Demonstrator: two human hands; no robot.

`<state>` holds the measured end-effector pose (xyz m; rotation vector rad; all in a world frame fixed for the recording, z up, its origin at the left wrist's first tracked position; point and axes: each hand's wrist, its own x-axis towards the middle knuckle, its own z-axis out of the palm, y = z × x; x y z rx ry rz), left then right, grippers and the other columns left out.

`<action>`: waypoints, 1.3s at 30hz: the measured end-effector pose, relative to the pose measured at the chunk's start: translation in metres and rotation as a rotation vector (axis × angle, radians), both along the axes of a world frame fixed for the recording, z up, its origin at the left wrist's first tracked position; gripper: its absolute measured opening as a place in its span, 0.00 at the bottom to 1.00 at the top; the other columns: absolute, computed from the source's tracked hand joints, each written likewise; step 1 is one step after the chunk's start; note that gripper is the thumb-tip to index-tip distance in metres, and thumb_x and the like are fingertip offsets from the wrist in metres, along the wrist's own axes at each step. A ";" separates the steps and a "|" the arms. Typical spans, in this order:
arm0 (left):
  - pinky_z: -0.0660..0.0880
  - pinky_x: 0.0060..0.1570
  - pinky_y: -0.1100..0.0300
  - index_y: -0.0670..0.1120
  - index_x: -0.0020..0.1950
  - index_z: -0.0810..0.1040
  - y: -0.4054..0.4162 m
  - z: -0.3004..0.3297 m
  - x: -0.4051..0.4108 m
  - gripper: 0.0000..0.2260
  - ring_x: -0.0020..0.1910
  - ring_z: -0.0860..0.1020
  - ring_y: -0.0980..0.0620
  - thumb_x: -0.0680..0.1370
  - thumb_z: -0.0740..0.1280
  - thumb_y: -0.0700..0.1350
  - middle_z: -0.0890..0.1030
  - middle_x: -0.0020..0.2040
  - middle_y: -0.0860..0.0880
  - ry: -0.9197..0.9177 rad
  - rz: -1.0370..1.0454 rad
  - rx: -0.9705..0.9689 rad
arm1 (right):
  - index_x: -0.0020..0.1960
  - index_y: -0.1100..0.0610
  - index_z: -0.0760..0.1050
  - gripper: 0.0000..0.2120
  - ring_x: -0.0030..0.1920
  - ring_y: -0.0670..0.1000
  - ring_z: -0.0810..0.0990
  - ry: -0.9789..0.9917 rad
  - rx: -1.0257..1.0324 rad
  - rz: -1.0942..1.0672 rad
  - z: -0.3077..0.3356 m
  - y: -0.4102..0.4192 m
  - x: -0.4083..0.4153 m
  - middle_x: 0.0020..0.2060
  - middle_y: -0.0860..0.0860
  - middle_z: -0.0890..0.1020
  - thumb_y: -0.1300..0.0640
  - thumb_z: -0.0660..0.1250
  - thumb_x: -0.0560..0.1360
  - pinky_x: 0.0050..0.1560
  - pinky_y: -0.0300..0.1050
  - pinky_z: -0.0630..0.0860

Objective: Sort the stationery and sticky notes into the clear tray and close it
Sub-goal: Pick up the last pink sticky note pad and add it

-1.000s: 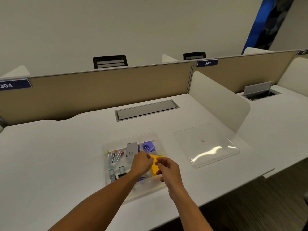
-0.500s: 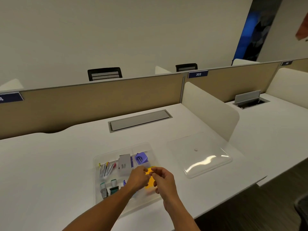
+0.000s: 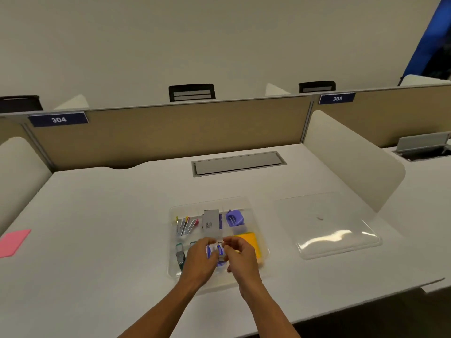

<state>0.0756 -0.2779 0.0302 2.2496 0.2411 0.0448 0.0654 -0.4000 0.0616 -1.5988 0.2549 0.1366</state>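
The clear tray (image 3: 246, 203) sits on the white desk in front of me. Inside lie several coloured pins (image 3: 186, 226), a grey box (image 3: 211, 223), a purple clip holder (image 3: 234, 217), green clips (image 3: 180, 255) and a yellow sticky-note pad (image 3: 250, 241) in the right compartment. My left hand (image 3: 201, 261) and my right hand (image 3: 240, 258) meet over the tray's front middle, fingers pinched on small blue-and-white packets (image 3: 214, 251). The clear lid (image 3: 327, 225) lies flat to the tray's right. A pink sticky note (image 3: 13, 242) lies at the desk's far left edge.
A grey cable hatch (image 3: 238, 164) is set into the desk behind the tray. A beige partition (image 3: 170, 132) closes the back, and white side dividers (image 3: 351, 162) stand on both sides. The desk's front edge runs just below my forearms.
The yellow pad, held between both hands before, now lies in the tray's right compartment. Both hands have shifted left onto the blue-and-white packets. The camera has turned left, showing the pink note.
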 end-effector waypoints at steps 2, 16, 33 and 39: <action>0.73 0.58 0.61 0.50 0.63 0.75 0.020 -0.004 -0.015 0.14 0.56 0.76 0.54 0.77 0.67 0.48 0.78 0.61 0.51 -0.014 0.039 0.029 | 0.53 0.48 0.79 0.09 0.50 0.49 0.82 0.000 -0.016 0.056 -0.006 0.017 -0.002 0.49 0.47 0.82 0.60 0.65 0.78 0.34 0.34 0.77; 0.60 0.72 0.51 0.53 0.70 0.68 0.181 -0.046 -0.111 0.23 0.75 0.60 0.49 0.77 0.62 0.59 0.64 0.75 0.50 0.110 0.326 0.279 | 0.64 0.40 0.67 0.17 0.59 0.39 0.72 -0.315 -0.373 0.613 -0.029 0.145 -0.049 0.61 0.37 0.70 0.52 0.64 0.78 0.60 0.38 0.74; 0.48 0.74 0.44 0.51 0.79 0.46 0.348 -0.051 -0.117 0.39 0.77 0.40 0.40 0.75 0.51 0.70 0.41 0.79 0.46 0.405 0.281 0.592 | 0.79 0.49 0.36 0.45 0.75 0.58 0.28 -0.386 -1.155 0.875 -0.094 0.265 -0.034 0.77 0.53 0.32 0.25 0.45 0.72 0.76 0.56 0.35; 0.46 0.74 0.44 0.50 0.79 0.45 0.400 -0.054 -0.102 0.40 0.77 0.39 0.39 0.75 0.51 0.70 0.40 0.79 0.46 0.403 0.277 0.578 | 0.78 0.47 0.34 0.47 0.75 0.55 0.26 -0.388 -1.218 0.806 -0.105 0.287 -0.023 0.77 0.52 0.31 0.21 0.40 0.70 0.76 0.57 0.34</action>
